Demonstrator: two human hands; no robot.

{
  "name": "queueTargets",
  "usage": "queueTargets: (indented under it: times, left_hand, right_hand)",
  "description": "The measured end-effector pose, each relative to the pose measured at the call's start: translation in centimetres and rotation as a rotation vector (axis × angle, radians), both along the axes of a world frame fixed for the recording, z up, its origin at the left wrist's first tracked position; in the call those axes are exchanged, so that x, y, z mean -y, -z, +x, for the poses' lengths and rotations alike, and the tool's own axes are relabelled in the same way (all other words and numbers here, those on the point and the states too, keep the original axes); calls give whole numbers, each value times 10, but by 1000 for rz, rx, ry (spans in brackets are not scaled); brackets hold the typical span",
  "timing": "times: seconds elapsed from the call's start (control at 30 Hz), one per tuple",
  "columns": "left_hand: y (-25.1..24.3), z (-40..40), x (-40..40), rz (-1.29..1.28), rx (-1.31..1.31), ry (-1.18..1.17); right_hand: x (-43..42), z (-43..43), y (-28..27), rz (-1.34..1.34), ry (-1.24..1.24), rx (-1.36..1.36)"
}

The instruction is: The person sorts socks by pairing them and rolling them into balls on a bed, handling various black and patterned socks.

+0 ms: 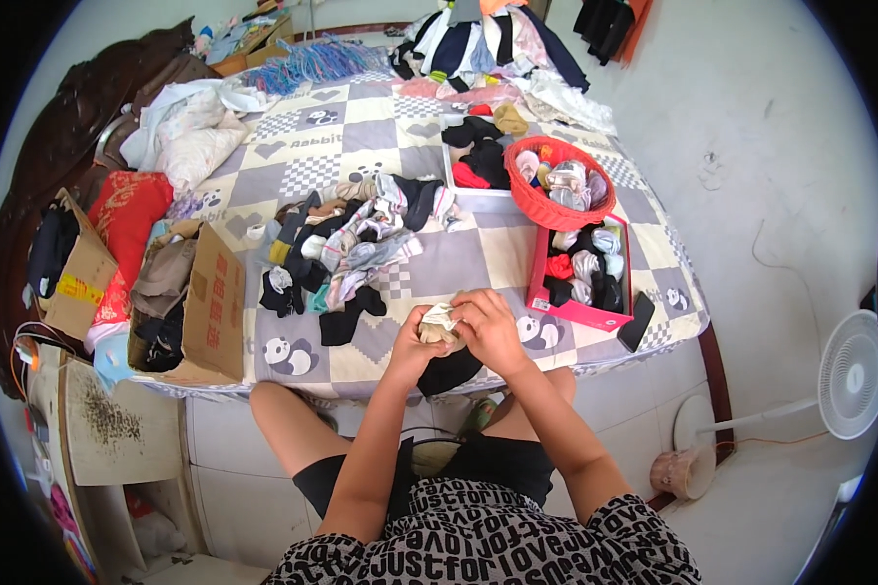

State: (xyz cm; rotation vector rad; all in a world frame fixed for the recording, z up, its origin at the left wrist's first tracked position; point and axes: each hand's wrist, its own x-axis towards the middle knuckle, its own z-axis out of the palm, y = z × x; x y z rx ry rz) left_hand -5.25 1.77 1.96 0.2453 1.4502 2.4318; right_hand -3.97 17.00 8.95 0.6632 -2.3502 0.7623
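Observation:
A beige and white bundle of cloth (437,333), seemingly a rolled sock, is held at the near edge of the bed. My left hand (412,347) cups it from the left side. With bent fingers, my right hand (489,327) pinches the white upper part. Below both hands a black cloth item (448,373) lies over the bed's edge. Just beyond and to the left spreads a loose pile of socks (358,245), with a black sock (351,316) at its near end. Rolled socks fill a pink box (584,314) on the right.
A red basket (562,219) of rolled socks rests against the pink box and a white bin (483,199) of dark clothing. A phone (636,322) lies near the right edge. Cardboard boxes (214,307) of clothes stand left. A white fan (854,374) stands on the floor at right.

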Motion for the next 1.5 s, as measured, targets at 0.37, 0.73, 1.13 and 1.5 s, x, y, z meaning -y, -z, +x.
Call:
queueTargets:
  times: [0.37,0.73,1.13,1.5]
  left_hand:
    - [2,2,6,-58,7,29]
    - [-3,3,15,-177,8,151]
    - [13,12,0,-260,-116,-111]
    - [-8,17,32,243,312,252]
  right_hand:
    - [-5,0,11,-77,120,153]
    - [-6,5,8,-20,-9,261]
    - [4,28,29,117,-69,75]
    - [-5,23,67,-485,-168,643]
